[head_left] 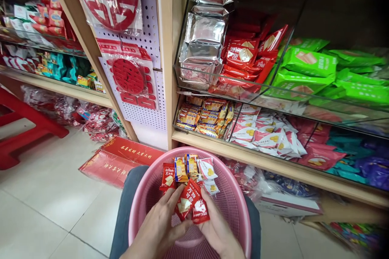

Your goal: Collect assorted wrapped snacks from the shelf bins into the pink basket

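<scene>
A pink plastic basket [241,206] rests on my lap. Inside it, my left hand [161,218] and my right hand [217,224] are closed around red snack packets [188,198] with white lettering. The fingers of both hands meet the packets from either side, and the packets overlap. Just beyond, at the far side of the basket, lie another red packet [168,176], two yellow-and-blue packets [180,168] and white packets [207,168] with a yellow snack picture. My fingertips hide part of the pile.
Ahead, clear shelf bins hold silver packets [206,30], red packets [241,54], green packets [310,62], yellow packets [209,115] and white packets [269,131]. A flat red carton [121,157] lies on the floor beside a red stool [30,127]. Red paper decorations [129,74] hang on a pegboard.
</scene>
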A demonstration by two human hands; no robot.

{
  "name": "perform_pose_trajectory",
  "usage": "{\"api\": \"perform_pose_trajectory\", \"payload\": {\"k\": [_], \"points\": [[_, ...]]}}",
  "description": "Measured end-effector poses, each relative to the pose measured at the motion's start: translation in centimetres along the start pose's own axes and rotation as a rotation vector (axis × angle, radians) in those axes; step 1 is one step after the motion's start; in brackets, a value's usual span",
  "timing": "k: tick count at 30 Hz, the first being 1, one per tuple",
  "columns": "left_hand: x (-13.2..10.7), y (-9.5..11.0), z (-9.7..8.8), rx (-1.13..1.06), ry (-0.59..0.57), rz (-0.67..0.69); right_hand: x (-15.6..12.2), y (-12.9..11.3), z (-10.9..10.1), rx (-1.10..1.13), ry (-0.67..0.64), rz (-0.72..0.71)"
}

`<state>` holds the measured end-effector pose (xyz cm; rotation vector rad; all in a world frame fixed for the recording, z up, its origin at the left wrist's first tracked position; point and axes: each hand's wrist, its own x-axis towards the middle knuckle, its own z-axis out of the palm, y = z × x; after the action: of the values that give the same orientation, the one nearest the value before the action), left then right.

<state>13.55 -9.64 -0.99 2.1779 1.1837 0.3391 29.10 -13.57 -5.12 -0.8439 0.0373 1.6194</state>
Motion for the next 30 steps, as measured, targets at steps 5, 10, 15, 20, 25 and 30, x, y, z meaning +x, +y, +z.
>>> {"api": "perform_pose_trajectory", "payload": {"k": [5,10,15,20,25,30], "points": [[-0.4,-1.0,0.1,-0.102,-0.048,0.024,0.1,0.0,-0.1,-0.018,0.012,-0.001],[-0.6,-2.0,0.7,-0.141,-0.104,-0.004,0.0,-0.1,0.2,-0.050,0.001,-0.027],[-0.5,-2.1,1.2,-0.110,-0.110,-0.095,-0.1,-0.2,0.5,-0.049,0.051,-0.027],[-0.3,-1.6,1.0,-0.198,-0.102,-0.135,0.1,-0.1,0.3,-0.045,0.056,-0.032],[-0.3,-1.1,0.4,-0.194,-0.142,-0.131,0.2,0.0,-0.2,-0.068,-0.001,-0.004],[-0.2,-1.2,0.0,-0.187,-0.150,-0.086,0.1,0.2,-0.5,-0.072,-0.033,0.025]]}}
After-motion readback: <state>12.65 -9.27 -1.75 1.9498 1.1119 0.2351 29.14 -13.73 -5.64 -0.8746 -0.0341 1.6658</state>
